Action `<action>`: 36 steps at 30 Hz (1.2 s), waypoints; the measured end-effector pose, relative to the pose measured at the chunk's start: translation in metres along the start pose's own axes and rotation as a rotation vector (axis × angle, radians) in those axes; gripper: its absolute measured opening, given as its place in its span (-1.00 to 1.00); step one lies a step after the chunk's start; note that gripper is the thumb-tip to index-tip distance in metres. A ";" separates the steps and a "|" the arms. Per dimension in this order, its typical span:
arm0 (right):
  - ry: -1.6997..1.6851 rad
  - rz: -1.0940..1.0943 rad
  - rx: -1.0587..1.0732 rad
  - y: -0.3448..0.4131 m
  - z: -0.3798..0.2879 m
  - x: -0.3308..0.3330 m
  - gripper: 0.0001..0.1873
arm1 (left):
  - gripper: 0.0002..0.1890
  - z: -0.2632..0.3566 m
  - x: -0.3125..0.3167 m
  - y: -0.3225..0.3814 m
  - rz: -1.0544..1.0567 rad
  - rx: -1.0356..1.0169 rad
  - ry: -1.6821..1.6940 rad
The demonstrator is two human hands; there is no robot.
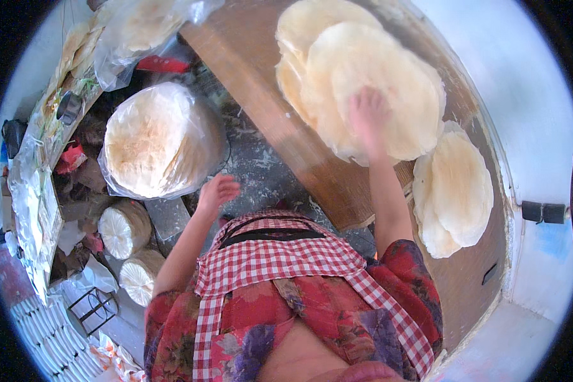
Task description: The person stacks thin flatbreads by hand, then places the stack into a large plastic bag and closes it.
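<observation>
Several large, thin, pale flatbread-like sheets (387, 62) lie in overlapping piles on a brown wooden table (267, 105). My right hand (370, 112) rests on or just over the top sheet, its fingers spread and somewhat blurred; nothing shows in its grasp. A smaller pile of such sheets (453, 191) lies to the right of that arm. My left hand (221, 190) is in the air at my left side, fingers loosely apart and empty. Close beyond it stands a clear plastic bag (145, 141) full of stacked round sheets.
Two wrapped round bundles (124, 229) (142, 277) sit at the lower left. A plastic-covered shelf (33, 205) runs along the left, with more bagged sheets (138, 28) at its far end. A metal rack frame (93, 310) is below. A white wall (515, 95) borders the table's right side.
</observation>
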State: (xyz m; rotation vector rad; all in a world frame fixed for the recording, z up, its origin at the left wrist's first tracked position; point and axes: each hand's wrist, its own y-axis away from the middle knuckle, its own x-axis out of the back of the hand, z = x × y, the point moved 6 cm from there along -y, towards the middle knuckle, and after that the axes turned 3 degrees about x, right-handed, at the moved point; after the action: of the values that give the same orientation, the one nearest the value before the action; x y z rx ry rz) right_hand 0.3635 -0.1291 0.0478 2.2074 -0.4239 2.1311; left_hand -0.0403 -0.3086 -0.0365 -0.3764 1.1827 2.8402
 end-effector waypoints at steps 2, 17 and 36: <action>0.086 0.038 0.032 0.001 -0.010 0.000 -0.44 | -0.55 -0.009 0.041 0.017 0.147 -0.027 0.048; -0.539 -0.023 0.833 0.080 -0.423 0.027 -0.40 | -0.47 0.131 0.362 0.090 1.190 -0.630 -0.549; -1.023 -0.362 0.531 0.001 -0.532 -0.044 -0.75 | -0.88 0.155 0.470 0.015 0.666 -0.585 0.421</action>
State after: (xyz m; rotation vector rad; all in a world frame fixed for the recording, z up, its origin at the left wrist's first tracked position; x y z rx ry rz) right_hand -0.1560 -0.0059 0.0322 3.1969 0.5738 0.8579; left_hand -0.5304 -0.2355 -0.0331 -0.7508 0.5215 3.8254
